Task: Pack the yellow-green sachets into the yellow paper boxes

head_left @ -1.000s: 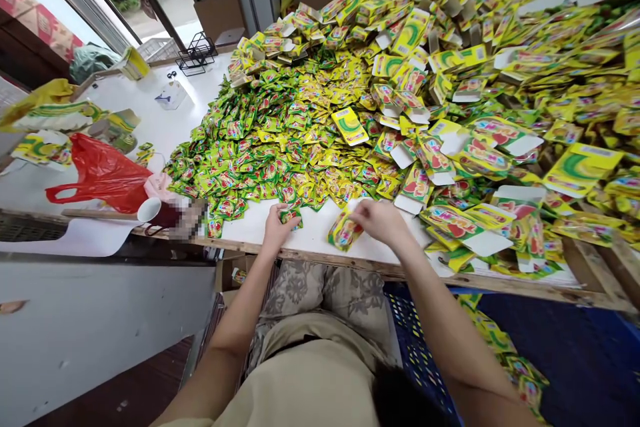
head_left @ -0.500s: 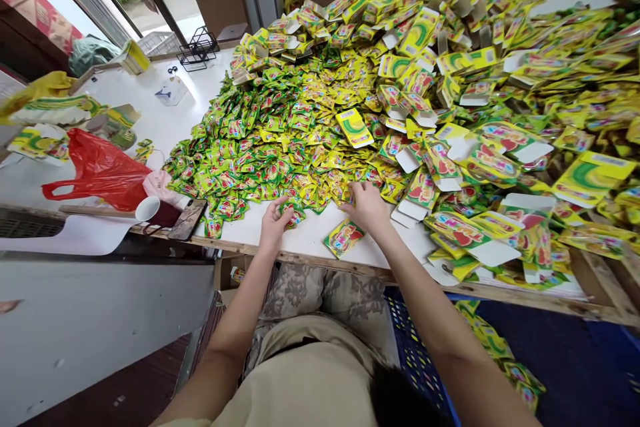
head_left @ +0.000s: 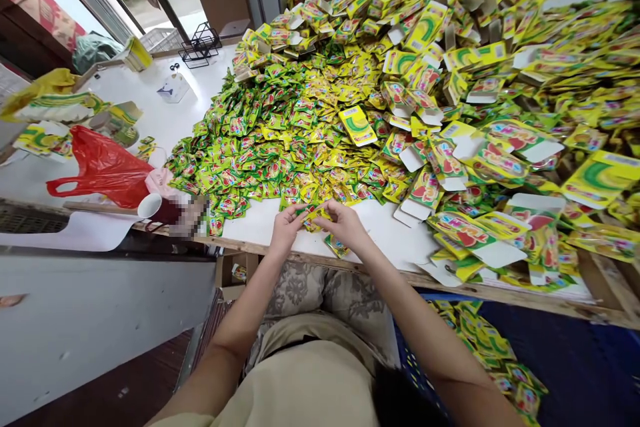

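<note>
Left grip point(head_left: 286, 228), right grip point(head_left: 346, 224) pinch glossy, flattish packets point(head_left: 313, 216).

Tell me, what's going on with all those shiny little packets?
A person at a table has the left-hand grip and right-hand grip close together, holding small green and yellow packets; how many is hard to tell. A larger pack lies by the right-hand grip, partly hidden. Just beyond is a big heap of packets, with little boxes piled behind and to the right.

The right grip point(head_left: 347, 223) hides part of a packet point(head_left: 335, 246) on the bench point(head_left: 385, 240). A pixelated patch point(head_left: 190, 217) beside the mug point(head_left: 166, 211) is unreadable. The packet heap point(head_left: 597, 177) runs past the right edge.
</note>
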Demonstrator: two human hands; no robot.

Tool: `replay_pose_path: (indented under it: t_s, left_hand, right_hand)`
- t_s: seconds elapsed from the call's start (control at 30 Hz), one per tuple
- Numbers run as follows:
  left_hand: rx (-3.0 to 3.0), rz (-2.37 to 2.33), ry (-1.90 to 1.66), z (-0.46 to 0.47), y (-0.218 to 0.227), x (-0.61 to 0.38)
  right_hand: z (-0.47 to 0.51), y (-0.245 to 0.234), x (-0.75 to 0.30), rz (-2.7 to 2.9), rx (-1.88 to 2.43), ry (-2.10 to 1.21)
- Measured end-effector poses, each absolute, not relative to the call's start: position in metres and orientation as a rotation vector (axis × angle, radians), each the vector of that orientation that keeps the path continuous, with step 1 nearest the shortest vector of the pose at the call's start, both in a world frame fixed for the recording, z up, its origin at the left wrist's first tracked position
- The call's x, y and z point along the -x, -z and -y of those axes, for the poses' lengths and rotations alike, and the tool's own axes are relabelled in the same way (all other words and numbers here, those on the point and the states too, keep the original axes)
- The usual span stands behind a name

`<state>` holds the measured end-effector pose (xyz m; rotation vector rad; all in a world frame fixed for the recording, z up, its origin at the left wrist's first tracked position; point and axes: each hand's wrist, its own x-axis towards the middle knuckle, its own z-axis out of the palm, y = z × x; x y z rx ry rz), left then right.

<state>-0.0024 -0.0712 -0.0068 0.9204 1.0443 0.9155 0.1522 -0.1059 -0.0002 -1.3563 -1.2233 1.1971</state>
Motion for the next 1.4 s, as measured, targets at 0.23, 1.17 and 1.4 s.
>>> replay_pose_path:
  t_s: [0.23, 1.17, 1.4]
  left_hand:
    - [-0.870, -1.042, -0.888, 0.079, 0.002, 0.004]
    - [-1.004, -1.139, -1.154, 0.105, 0.012, -0.022]
    - [-1.089, -1.220, -1.145, 0.099, 0.002, -0.019]
  right_hand:
    - [0.107, 0.007, -0.149, 1.077, 1.366, -1.190]
    - [0.115, 0.001, -0.116, 0.192, 1.070, -1.308]
    - [0.120, 0.011, -0.122, 0.576, 1.322, -1.098]
